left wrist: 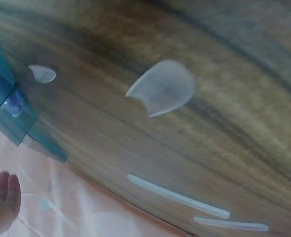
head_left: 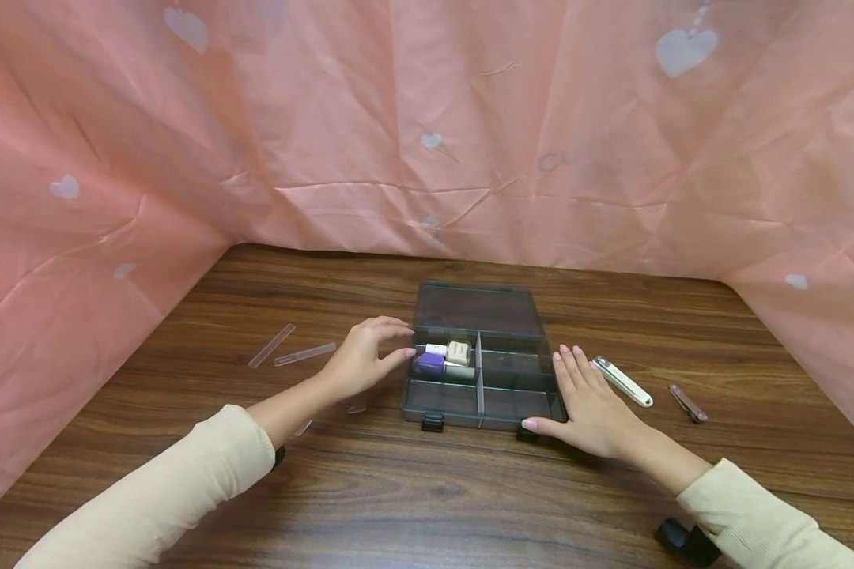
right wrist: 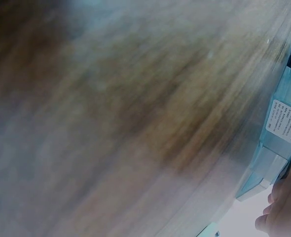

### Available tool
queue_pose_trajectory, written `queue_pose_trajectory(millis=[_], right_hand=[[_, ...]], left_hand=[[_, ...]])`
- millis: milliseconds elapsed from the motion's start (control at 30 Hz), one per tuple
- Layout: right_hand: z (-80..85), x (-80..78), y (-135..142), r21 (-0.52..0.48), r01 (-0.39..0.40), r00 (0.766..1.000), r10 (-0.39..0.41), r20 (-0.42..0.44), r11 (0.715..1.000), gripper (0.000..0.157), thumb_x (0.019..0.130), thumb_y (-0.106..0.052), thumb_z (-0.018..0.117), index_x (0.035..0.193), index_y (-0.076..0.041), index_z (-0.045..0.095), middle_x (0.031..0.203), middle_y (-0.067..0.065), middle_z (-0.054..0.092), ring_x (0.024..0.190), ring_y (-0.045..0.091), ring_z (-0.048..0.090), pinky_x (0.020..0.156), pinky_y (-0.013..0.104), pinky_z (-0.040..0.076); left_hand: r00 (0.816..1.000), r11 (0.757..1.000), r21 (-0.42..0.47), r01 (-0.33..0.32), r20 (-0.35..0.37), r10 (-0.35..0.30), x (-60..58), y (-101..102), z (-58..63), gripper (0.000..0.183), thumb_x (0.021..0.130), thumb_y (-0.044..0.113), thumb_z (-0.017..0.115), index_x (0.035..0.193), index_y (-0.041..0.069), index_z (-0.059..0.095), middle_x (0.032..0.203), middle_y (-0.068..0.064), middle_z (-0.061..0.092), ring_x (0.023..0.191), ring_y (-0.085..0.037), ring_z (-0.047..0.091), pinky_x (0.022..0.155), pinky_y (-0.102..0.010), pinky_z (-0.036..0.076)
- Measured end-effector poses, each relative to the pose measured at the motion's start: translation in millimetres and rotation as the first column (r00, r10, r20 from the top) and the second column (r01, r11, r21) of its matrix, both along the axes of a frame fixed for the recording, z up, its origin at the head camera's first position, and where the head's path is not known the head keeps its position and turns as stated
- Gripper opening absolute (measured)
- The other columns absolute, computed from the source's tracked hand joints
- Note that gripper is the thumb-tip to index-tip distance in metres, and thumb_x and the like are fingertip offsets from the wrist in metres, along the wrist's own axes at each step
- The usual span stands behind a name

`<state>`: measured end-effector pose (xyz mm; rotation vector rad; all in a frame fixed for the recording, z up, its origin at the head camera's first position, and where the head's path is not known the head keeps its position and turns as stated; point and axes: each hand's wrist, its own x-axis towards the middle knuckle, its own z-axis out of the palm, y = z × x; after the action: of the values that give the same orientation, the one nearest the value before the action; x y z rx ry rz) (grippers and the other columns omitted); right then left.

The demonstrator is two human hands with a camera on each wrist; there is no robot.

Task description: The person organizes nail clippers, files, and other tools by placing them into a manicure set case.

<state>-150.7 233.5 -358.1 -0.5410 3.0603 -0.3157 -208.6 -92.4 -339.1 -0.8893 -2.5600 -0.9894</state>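
A dark translucent divided box (head_left: 515,401) lies on the table, its lid (head_left: 478,307) folded back. Two bottles that look like nail polish, one with purple (head_left: 429,363) and one cream (head_left: 459,352), lie in its back left compartment. My left hand (head_left: 361,359) is at the box's left side, thumb and fingers apart, fingertips right at the rim. Along the right side rests my right hand (head_left: 598,407), fingers straight, thumb extended over the front right corner near a latch. The right wrist view shows a white label (right wrist: 285,122) on the box.
To the right lie a white nail clipper (head_left: 622,382) and a smaller pinkish clipper (head_left: 688,403). Two clear strips (head_left: 304,354) lie left of the box. In the left wrist view, clear rounded pieces (left wrist: 164,88) sit on the wood. Pink cloth (head_left: 470,158) surrounds the table.
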Motion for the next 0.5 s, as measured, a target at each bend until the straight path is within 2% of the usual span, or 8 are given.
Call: queue_pose_trajectory(millis=[200, 500], right_hand=[[-0.3, -0.1, 0.4, 0.003, 0.002, 1.000, -0.002, -0.003, 1.000, 0.108, 0.079, -0.066, 0.054, 0.142, 0.013, 0.016, 0.150, 0.031, 0.011, 0.140, 0.046, 0.007, 0.110, 0.061, 0.014], [-0.3, -0.3, 0.3, 0.001, 0.000, 1.000, 0.000, -0.003, 1.000, 0.108, 0.079, -0.066, 0.055, 0.142, 0.013, 0.017, 0.150, 0.032, 0.011, 0.140, 0.046, 0.007, 0.110, 0.061, 0.014]], left_hand=[[0.998, 0.998, 0.007, -0.060, 0.019, 0.060, 9.9, -5.2, -6.2, 0.034, 0.083, 0.018, 0.069, 0.110, -0.002, 0.065, 0.119, -0.017, 0.061, 0.112, -0.032, 0.056, 0.093, -0.046, 0.047], [0.995, 0.995, 0.003, -0.095, 0.023, 0.095, 19.2, -18.4, -14.2, 0.041, 0.081, 0.023, 0.071, 0.114, -0.001, 0.063, 0.121, -0.019, 0.060, 0.114, -0.034, 0.055, 0.096, -0.048, 0.045]])
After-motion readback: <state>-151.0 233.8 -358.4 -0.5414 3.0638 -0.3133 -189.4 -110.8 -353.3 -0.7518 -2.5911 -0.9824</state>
